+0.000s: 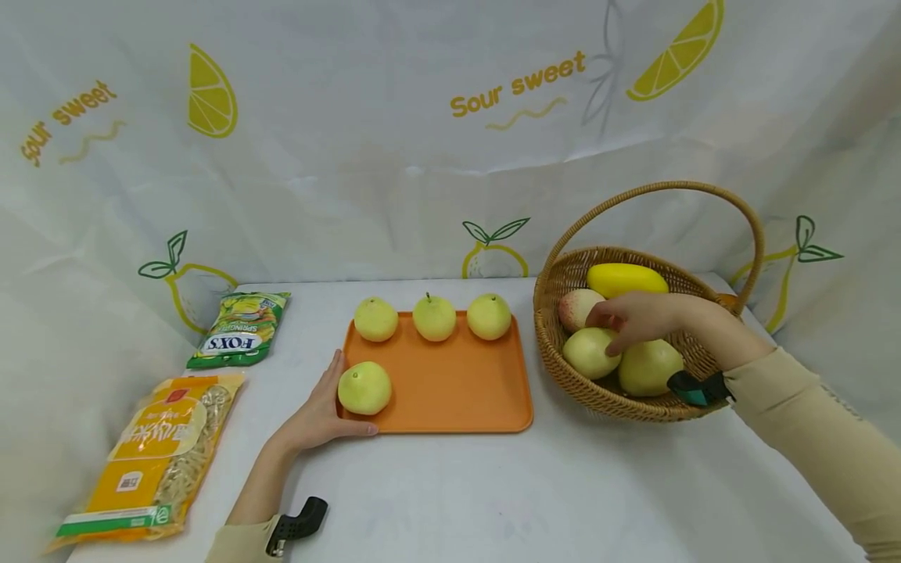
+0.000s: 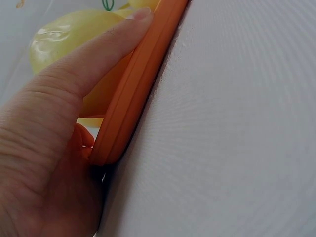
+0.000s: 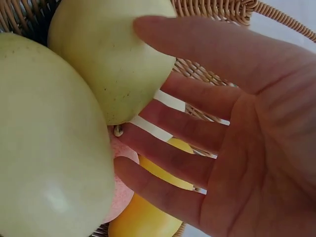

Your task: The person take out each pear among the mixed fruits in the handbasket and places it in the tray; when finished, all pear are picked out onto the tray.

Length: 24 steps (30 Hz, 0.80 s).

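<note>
In the head view, my left hand lies at the near left corner of an orange tray. Its straight thumb follows the tray's front rim, and the fingers reach along the left side. Four round yellow-green pears sit on the tray, three in a back row and one beside my left hand. Over a wicker basket, my right hand reaches to a pale green pear. The thumb touches this pear, while fairly straight fingers extend along its other side. Another pale pear lies against it.
The basket also holds a pinkish peach and a long yellow fruit, under a tall arched handle. Left of the tray lie a green Fox's candy bag and a yellow noodle packet. A printed cloth hangs behind.
</note>
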Each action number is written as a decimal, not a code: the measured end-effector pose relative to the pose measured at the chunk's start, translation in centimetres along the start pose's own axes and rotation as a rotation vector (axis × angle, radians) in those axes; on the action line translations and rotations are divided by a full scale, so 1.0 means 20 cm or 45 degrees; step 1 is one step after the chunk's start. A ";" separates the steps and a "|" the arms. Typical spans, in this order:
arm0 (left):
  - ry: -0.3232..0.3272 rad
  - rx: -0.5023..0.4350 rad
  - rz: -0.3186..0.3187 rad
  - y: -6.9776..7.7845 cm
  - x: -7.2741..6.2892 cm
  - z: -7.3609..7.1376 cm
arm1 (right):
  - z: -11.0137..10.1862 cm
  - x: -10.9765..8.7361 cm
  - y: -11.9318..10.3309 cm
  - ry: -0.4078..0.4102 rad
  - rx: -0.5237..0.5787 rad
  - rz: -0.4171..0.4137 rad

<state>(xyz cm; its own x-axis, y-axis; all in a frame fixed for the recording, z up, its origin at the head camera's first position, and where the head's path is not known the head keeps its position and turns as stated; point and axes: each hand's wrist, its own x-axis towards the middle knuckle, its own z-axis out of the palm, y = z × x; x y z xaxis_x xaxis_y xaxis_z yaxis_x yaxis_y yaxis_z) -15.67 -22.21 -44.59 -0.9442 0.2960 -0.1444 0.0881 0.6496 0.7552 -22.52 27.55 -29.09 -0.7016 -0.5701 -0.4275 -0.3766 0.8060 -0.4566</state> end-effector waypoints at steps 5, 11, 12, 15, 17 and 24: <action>0.004 -0.008 0.003 0.00 0.00 0.00 | 0.01 0.02 0.02 -0.048 0.045 0.004; 0.008 -0.008 -0.004 0.00 0.00 0.00 | 0.01 0.02 0.05 -0.030 0.103 0.006; 0.007 -0.007 -0.002 0.00 0.00 0.00 | 0.01 0.02 0.06 -0.016 0.103 0.008; 0.007 -0.003 -0.001 0.00 0.00 0.00 | 0.03 0.03 0.06 0.036 0.078 -0.002; 0.006 -0.004 -0.002 0.00 0.00 0.00 | 0.04 0.04 0.06 0.078 0.067 -0.023; 0.006 0.001 0.003 -0.01 0.00 0.01 | 0.06 0.08 0.01 0.169 -0.041 -0.108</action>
<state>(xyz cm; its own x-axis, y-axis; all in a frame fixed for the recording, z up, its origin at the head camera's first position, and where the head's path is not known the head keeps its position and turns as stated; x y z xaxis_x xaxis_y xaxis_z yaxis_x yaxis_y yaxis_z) -15.62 -22.27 -44.79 -0.9454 0.2944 -0.1396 0.0906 0.6492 0.7552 -22.92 26.61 -30.77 -0.7396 -0.6118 -0.2806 -0.4555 0.7618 -0.4606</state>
